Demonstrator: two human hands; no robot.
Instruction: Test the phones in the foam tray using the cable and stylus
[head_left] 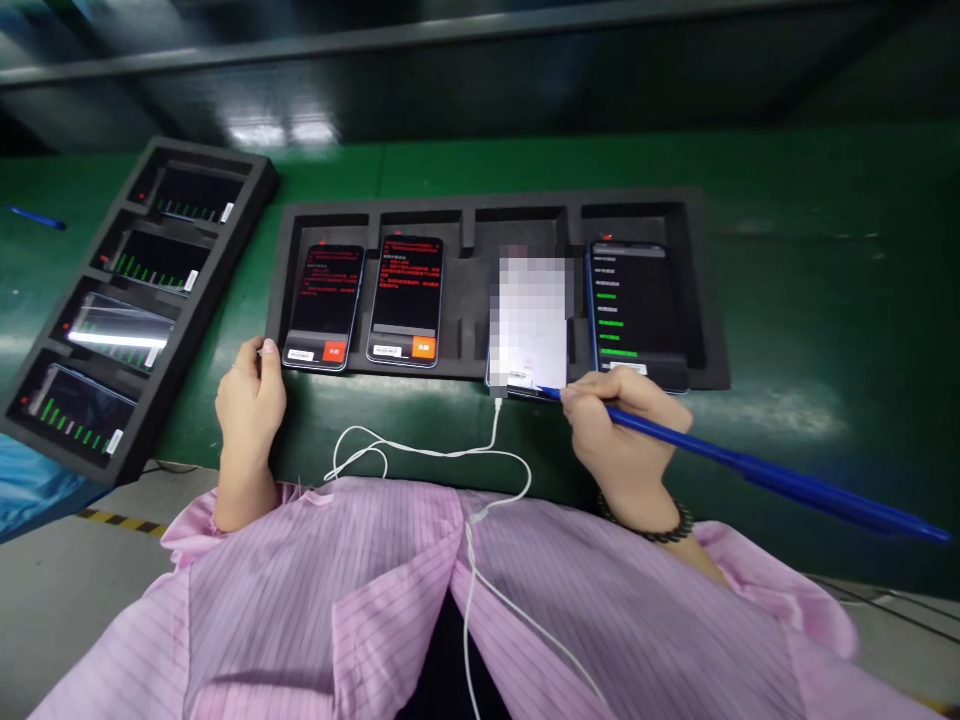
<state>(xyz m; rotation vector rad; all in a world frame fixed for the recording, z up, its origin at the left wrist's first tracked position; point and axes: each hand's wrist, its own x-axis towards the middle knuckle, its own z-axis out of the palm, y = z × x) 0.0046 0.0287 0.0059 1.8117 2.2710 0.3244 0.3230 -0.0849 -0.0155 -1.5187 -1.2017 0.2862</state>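
Note:
A black foam tray (469, 375) holds several phones in a row. My right hand (628, 435) grips a long blue pen (742, 463), its tip at the lower edge of the bright, pixelated phone (529, 320). A white cable (450, 453) is plugged into that phone's bottom end. Next to my right hand lies a phone with green and white text (630, 300). My left hand (253, 395) is closed at the tray's lower left corner, beside a phone with red text (322, 305); whether it grips the rim is unclear. Another red-text phone (407, 295) has an orange button.
A second black tray (142, 415) with several phones stands tilted at the left of the green table (825, 300). Another blue pen (35, 217) lies at the far left. Blue plastic (41, 485) shows below the second tray. A metal rail runs along the back.

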